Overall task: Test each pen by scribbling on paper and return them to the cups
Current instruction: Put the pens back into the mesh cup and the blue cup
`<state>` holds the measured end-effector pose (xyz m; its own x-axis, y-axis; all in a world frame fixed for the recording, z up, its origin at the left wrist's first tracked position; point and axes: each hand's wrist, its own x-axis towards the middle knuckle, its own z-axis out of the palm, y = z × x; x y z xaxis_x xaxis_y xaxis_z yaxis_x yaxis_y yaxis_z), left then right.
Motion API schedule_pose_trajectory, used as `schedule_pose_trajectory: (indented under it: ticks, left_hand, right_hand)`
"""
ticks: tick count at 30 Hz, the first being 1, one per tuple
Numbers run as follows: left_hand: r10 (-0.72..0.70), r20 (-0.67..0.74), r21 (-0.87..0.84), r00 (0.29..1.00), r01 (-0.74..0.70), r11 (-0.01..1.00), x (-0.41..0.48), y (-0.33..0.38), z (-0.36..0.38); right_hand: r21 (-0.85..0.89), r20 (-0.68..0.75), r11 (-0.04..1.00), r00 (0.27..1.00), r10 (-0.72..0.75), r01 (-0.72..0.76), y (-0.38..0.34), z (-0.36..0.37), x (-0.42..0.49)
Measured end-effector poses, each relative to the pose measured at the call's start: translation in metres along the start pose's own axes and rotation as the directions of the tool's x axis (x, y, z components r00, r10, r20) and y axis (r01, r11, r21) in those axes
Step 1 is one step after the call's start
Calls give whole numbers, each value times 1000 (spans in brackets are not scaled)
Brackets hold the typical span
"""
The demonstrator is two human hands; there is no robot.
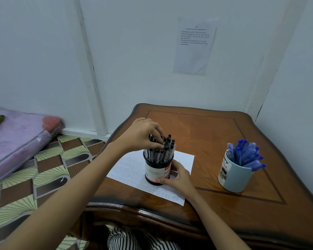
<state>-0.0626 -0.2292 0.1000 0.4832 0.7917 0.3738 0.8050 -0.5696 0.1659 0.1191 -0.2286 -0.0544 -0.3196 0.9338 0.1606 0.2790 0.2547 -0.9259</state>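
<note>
A brown wooden table [215, 141] sits in a white-walled corner, and I am looking down on it. Nearest me, striped cloth [134, 239] shows under the table's front edge, cut off by the frame. On the table lies a sheet of paper [130, 168] with faint marks I cannot read. The cup [157, 173], dark with a white and red label, stands on that paper and covers its middle. My right hand [179, 175] wraps the cup low down, thumb across the front, fingers hidden behind it. The cup is packed with black pens [167, 147]. My left hand [141, 134] reaches over them from the left, fingertips curled onto their tops; I cannot tell which pen it pinches. Well apart to the right stands a pale blue mug [235, 179] full of blue pens [246, 156]. To the left, a purple mattress [13, 139] lies on the patterned floor [49, 168]. On the far wall hangs a printed sheet [193, 47], its text too small to read.
</note>
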Motion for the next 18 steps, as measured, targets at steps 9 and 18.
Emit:
schedule_pose_trajectory:
  ticks: [9,18]
  left_hand:
    - [-130,-30,42,991,131,990,1,12,5]
    - [-652,-254,-891,714,90,446,5,8,-46]
  right_hand:
    - [-5,-3,1000,1000,4,-4,0,1,0]
    - [-20,-9,1000,1000,-21,21,1,0,0]
